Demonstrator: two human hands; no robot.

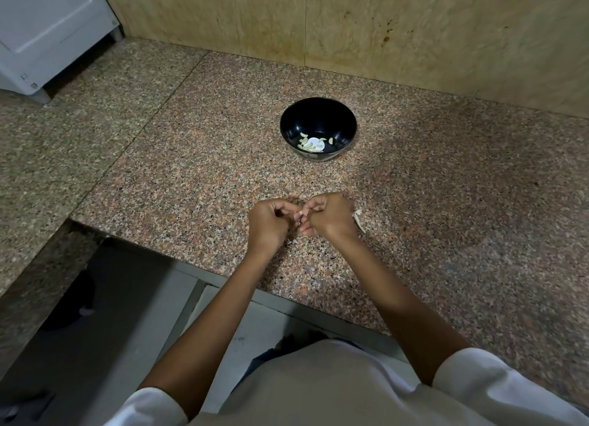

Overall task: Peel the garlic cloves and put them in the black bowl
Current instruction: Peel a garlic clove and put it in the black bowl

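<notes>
Left hand (267,221) and right hand (331,216) both pinch one tiny clove (298,215) near the tabletop (191,170) front edge. Light, firm, probably slippery once bare, so I'd grip its ends.

- The left hand (269,223) and right hand (330,216), both pinching a garlic clove (298,215), are near the front edge of the surface (191,170). Bare stone lies between them and the black bowl (318,116).
- The bowl's mouth faces up, with peeled cloves (310,143) low inside, well under the rim.
- A pale stalk scrap (359,220) lies just beside the right hand.
- The wall (382,43) closes the back, near the bowl.
- A white appliance (47,36) stands far left, well apart.
- Open surface flanks the bowl on both sides.
</notes>
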